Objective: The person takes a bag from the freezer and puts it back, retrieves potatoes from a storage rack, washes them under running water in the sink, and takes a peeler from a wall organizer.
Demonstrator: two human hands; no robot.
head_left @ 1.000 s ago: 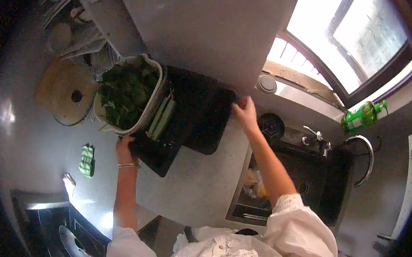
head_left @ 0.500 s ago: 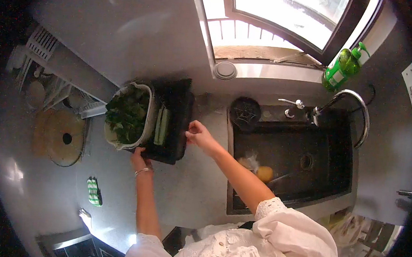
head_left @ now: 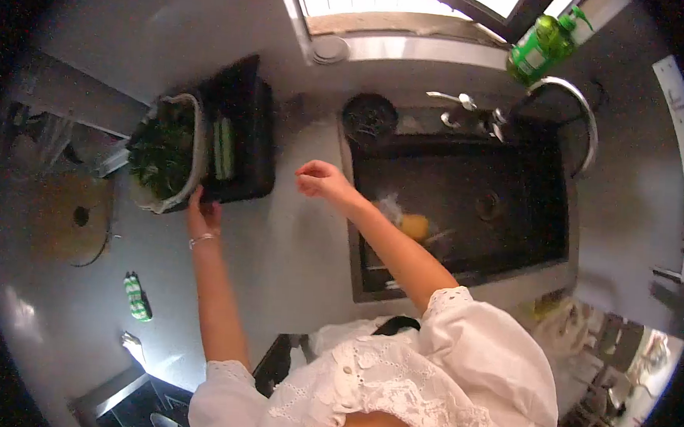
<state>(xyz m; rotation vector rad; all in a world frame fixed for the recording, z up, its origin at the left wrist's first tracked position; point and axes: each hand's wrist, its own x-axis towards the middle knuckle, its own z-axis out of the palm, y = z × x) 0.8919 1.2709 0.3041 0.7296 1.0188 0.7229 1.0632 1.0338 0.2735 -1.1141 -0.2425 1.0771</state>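
My left hand (head_left: 204, 218), with a bracelet at the wrist, is at the front edge of a black tray (head_left: 262, 143). Its fingers are apart, and one reaches up against the corner of a white-rimmed basket (head_left: 198, 148). Leafy greens (head_left: 159, 154) fill that basket, which sits at the tray's left. Beside it in the tray lie pale green stalks (head_left: 224, 149), their kind unclear. Over the counter, between tray and sink, my right hand (head_left: 322, 181) is off the tray, fingers loosely bent, with nothing visible in them.
Right of my hands is a dark sink (head_left: 355, 249) with a yellow round item (head_left: 414, 227) and a clear plastic bag (head_left: 389, 208). A tap (head_left: 590, 122) arches over it. A green pump bottle (head_left: 540, 50) stands on the sill. A green-and-white item (head_left: 135, 297) lies on the left counter.
My right hand has come away from the tray's right side. My left hand stays at its front edge. The whole view has shifted, so things appear higher and further left.
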